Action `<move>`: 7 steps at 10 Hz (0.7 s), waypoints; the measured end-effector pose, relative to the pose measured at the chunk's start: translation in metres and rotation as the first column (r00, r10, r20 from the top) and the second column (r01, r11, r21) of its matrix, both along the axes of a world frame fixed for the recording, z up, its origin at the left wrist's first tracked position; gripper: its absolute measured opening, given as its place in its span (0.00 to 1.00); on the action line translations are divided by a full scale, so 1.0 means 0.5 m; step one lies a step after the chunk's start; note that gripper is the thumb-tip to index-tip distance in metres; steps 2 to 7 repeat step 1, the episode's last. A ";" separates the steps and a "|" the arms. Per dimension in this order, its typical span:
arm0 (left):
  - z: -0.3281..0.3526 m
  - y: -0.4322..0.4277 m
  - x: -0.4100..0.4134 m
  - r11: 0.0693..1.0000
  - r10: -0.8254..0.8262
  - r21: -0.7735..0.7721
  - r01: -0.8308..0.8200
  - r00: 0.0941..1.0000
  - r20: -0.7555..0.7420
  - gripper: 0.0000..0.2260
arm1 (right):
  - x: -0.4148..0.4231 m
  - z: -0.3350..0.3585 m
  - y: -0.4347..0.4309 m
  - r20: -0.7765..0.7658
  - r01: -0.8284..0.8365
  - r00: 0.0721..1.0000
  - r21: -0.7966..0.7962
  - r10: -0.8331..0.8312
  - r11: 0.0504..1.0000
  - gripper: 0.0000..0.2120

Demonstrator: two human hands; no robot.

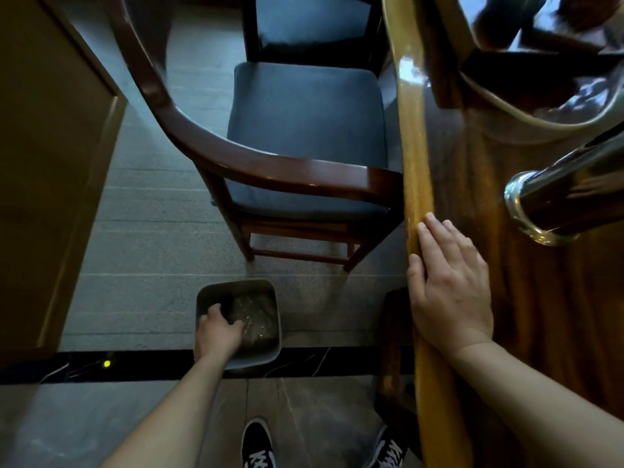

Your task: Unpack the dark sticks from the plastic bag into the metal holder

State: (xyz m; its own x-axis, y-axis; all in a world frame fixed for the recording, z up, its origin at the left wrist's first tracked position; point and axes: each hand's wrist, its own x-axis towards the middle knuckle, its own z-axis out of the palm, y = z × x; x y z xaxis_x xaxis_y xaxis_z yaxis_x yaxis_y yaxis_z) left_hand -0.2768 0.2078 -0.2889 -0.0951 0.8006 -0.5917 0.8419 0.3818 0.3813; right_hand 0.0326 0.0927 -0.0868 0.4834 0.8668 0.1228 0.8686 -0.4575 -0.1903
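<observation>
From the head view you have two hands in sight, well apart. Your left hand reaches down into the one grey bin on the floor, fingers curled over the crinkled clear plastic lying in it; whether they actually pinch the plastic cannot be told. Your right hand lies flat, fingers straight and together, on the edge of the table, holding nothing. One metal holder shows at the right, tilted on its side with its shiny rim toward you and its far end cut off by the frame; its inside is dark, and no single stick can be made out or counted. Two chairs stand by the table: the near chair with a blue seat, and a second chair beyond it, cut off at the top. Two shoes show at the bottom edge, both partly cropped. The top right corner is blurred reflection.
</observation>
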 end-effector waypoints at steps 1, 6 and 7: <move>0.097 -0.041 0.020 0.997 -0.081 0.003 0.081 0.997 -0.021 0.29 | 0.000 0.012 -0.006 -0.011 0.021 1.000 -0.026 -0.021 0.999 0.25; 0.097 -0.041 0.020 0.997 -0.081 0.003 0.081 0.997 -0.021 0.29 | 0.000 0.012 -0.006 -0.011 0.021 1.000 -0.026 -0.021 0.999 0.25; 0.097 -0.041 0.020 0.997 -0.081 0.003 0.081 0.997 -0.021 0.29 | 0.000 0.012 -0.006 -0.011 0.021 1.000 -0.026 -0.021 0.999 0.25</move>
